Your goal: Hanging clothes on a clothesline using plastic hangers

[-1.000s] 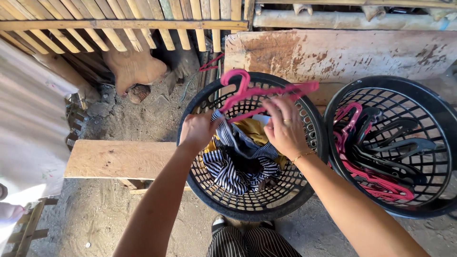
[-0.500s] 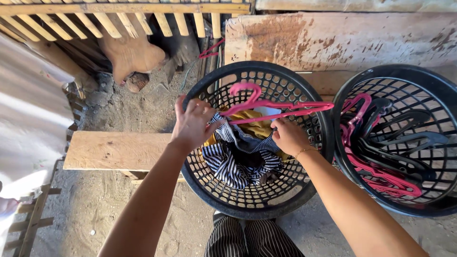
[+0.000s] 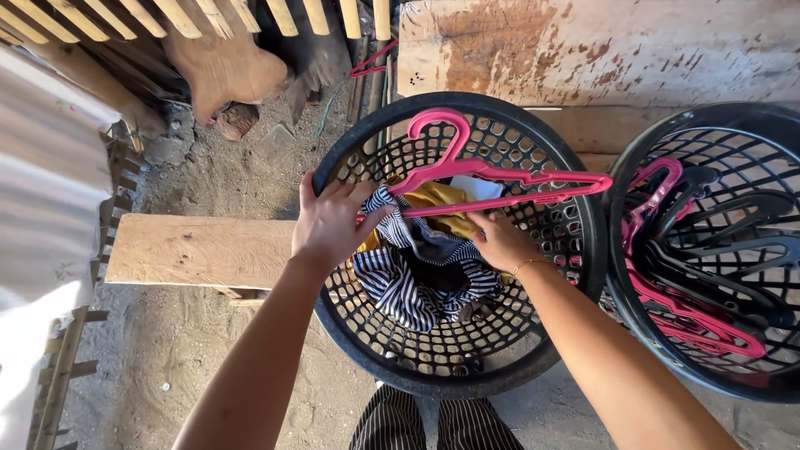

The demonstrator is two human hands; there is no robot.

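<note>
A pink hanger (image 3: 500, 177) lies across the left basket (image 3: 333, 162), over a striped garment (image 3: 408, 287). The left hand (image 3: 329, 225), palm down, has fingers closed on the garment's collar; the right hand (image 3: 500, 242) pinches the cloth beneath the hanger.

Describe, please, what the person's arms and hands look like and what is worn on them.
Both arms are bare, with no sleeves showing up to the frame edge. The left hand wears no glove, ring or bracelet that I can see. The right hand is also ungloved, with a thin gold-coloured chain bracelet at its wrist. Its fingers are partly hidden, so a ring cannot be made out.
</note>
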